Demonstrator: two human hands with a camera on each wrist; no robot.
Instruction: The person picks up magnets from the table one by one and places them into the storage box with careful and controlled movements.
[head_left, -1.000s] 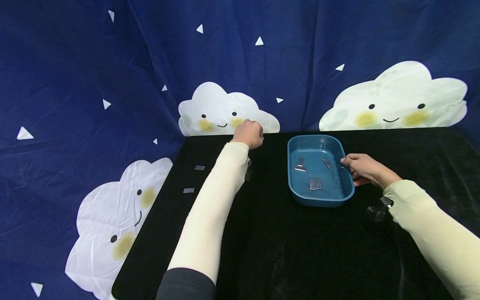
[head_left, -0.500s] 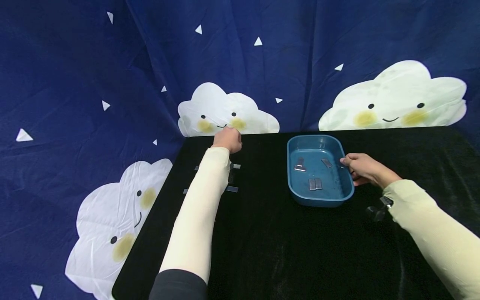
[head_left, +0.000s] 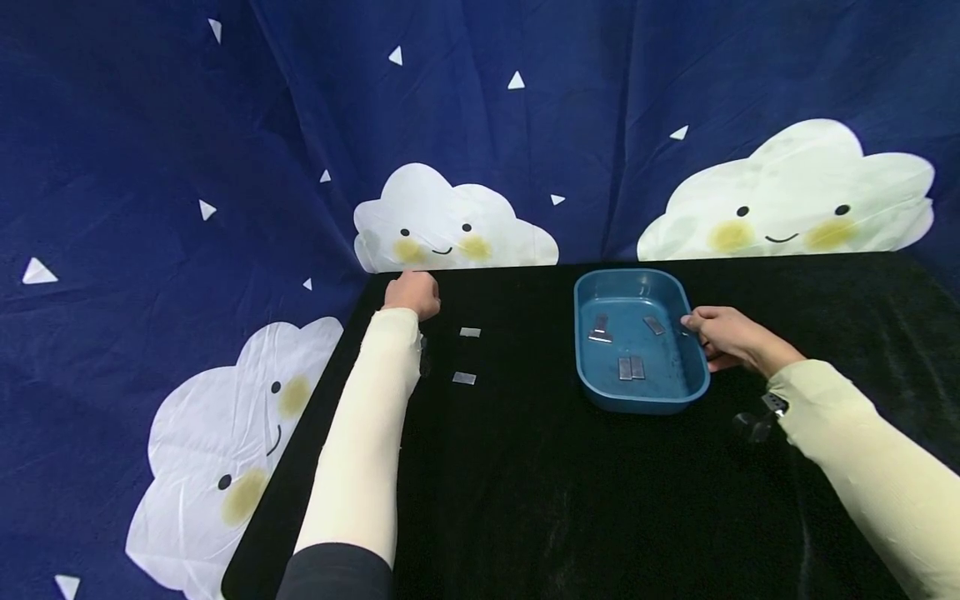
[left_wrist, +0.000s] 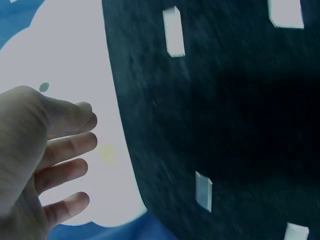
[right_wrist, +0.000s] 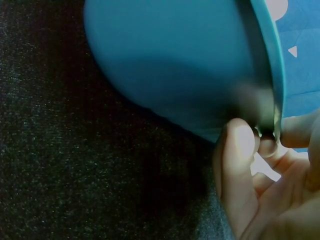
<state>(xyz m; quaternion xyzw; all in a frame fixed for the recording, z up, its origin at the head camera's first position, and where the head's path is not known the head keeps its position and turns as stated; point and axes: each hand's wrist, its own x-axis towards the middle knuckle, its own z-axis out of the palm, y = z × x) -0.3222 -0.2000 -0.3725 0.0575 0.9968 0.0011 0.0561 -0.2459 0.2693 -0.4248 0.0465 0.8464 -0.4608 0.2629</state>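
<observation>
Right hand [head_left: 723,337] grip pinches tray [head_left: 697,379] rim; left hand [head_left: 412,293] grip empty, fingers loose, metal pieces [head_left: 469,332] just beside.

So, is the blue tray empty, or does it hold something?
Not empty. The blue tray holds four small flat grey pieces on its floor. The right hand pinches its right rim.

- We see a teal tray [head_left: 688,392] standing upright on the black desk, right of centre, four small grey metal plates [head_left: 631,367] lying flat inside.
- Two more loose plates [head_left: 469,332] lie flat to its left.
</observation>
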